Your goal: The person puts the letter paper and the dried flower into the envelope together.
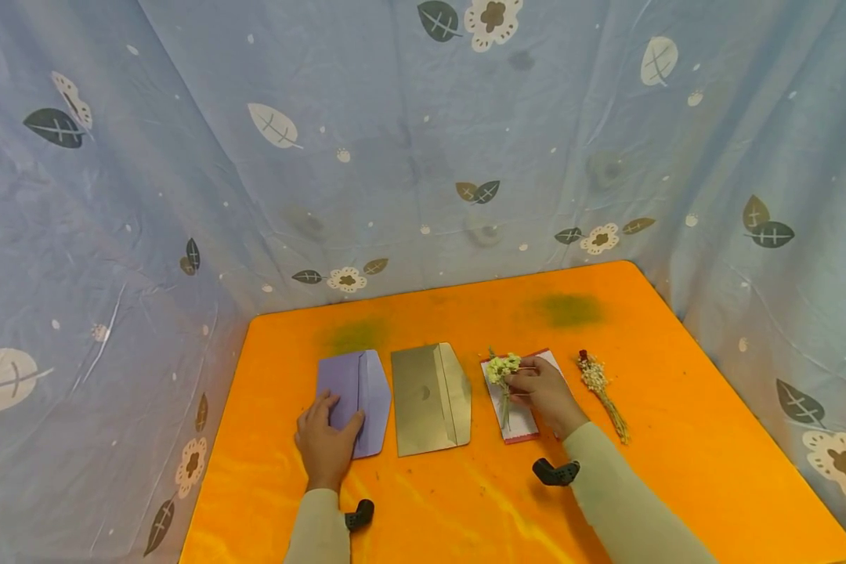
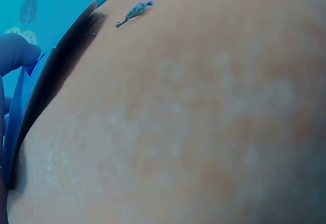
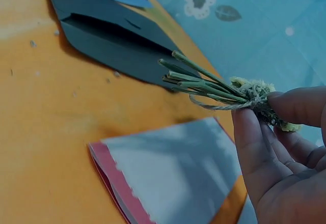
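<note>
My left hand (image 1: 327,445) holds the lilac envelope (image 1: 375,399) at its near left part, fingers over the body and thumb at the mouth by the unfolded flap. In the left wrist view the envelope's edge (image 2: 38,84) stands up off the table with a shadow under it. Between thumb and fingertips, my right hand (image 1: 551,398) pinches a small bunch of pale yellow dried flowers (image 1: 500,368). Twine ties its green stems (image 3: 204,87), as the right wrist view shows. Beneath this bunch lies a white card with red edges (image 1: 518,421).
A gold envelope (image 1: 417,403) with its flap unfolded lies between the hands. Part of another red-edged card (image 1: 551,360) shows beyond the right hand. Farther right lies a second dried bunch (image 1: 599,384) with a dark red bloom. Patterned curtains (image 1: 395,157) surround the orange table (image 1: 451,501).
</note>
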`<state>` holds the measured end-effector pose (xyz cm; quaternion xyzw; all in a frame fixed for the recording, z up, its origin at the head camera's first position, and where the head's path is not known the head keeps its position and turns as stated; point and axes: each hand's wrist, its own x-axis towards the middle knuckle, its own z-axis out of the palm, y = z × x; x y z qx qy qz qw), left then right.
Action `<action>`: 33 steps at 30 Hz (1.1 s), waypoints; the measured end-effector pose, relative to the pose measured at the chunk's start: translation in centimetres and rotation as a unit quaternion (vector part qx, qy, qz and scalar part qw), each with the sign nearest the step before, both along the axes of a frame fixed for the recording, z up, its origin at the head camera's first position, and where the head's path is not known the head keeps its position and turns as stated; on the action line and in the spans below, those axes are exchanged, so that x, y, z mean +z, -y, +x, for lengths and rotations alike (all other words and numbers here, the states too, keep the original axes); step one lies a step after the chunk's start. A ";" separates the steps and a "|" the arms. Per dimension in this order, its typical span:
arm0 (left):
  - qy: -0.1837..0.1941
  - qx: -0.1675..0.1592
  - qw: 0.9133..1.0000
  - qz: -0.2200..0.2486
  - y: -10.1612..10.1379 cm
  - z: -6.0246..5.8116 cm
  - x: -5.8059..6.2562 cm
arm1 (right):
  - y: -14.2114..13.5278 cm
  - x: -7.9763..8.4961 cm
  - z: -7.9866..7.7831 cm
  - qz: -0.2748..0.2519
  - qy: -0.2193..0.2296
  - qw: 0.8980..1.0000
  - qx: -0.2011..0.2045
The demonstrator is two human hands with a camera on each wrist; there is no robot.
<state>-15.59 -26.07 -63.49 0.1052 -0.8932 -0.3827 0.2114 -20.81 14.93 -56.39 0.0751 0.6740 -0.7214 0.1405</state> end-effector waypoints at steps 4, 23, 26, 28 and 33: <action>0.000 0.000 1.000 -0.002 -0.1 0.1 -0.1 | 0.9 -0.1 -0.1 0.002 0.009 1.000 0.003; -0.012 -0.003 1.000 -0.007 -0.5 0.0 0.3 | 4.7 0.1 -0.9 -0.040 0.014 0.999 0.002; -0.014 -0.003 1.000 -0.006 -0.3 0.0 0.2 | 5.5 0.0 -1.0 -0.045 0.014 0.999 0.000; -0.016 -0.002 1.000 -0.005 -0.2 0.0 0.1 | 6.0 0.0 -1.1 -0.052 0.017 0.998 0.003; -0.019 0.001 1.000 -0.006 0.0 0.0 0.0 | 7.2 -0.1 -1.0 -0.065 0.018 0.998 0.005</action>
